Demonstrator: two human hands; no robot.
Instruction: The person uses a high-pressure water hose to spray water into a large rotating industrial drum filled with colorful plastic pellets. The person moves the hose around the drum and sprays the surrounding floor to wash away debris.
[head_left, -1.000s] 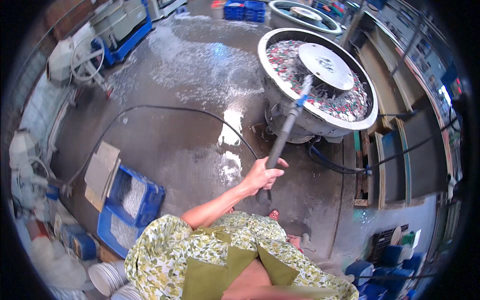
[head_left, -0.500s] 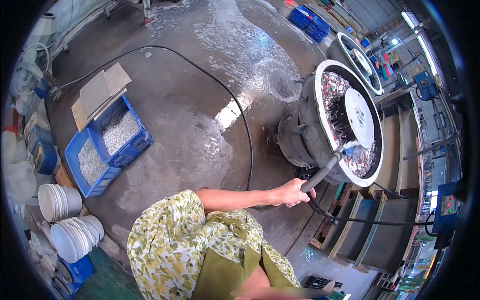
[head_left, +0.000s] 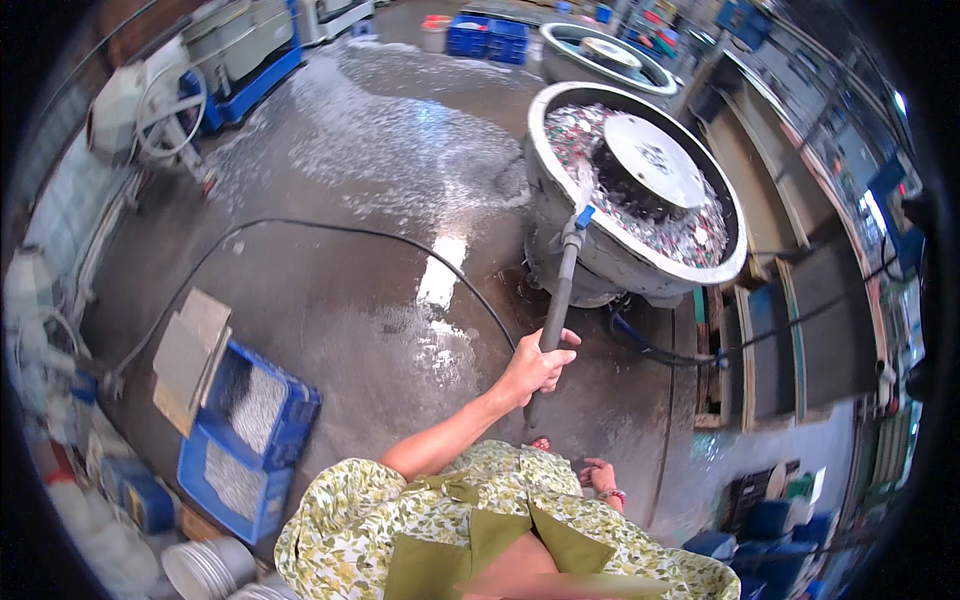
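Note:
My left hand (head_left: 541,368) is wrapped round a grey hose wand (head_left: 559,305). Its upper end carries a blue valve (head_left: 585,216) and points at the near left rim of a big round tub (head_left: 640,262). Water (head_left: 584,178) runs from the tip into the tub. Small mixed pieces (head_left: 690,236), red, green, white and grey, fill the ring around a white disc (head_left: 654,160) in the tub's middle. Low beside my body, my right hand (head_left: 599,474) hangs with its fingers loosely apart, a bracelet on the wrist and nothing seen in it.
Two blue crates (head_left: 282,432) of small pale pieces stand at left, with flat boards (head_left: 190,350) leaning on them. A black hose (head_left: 400,238) curves over the wet floor. A second round tub (head_left: 610,62) stands behind. Wooden racks (head_left: 770,350) line the right; white buckets (head_left: 208,568) stand lower left.
My view has swung to the right. The wand has tilted more upright, its tip shifting from the tub's nearer side to its left rim. My right hand has come into view.

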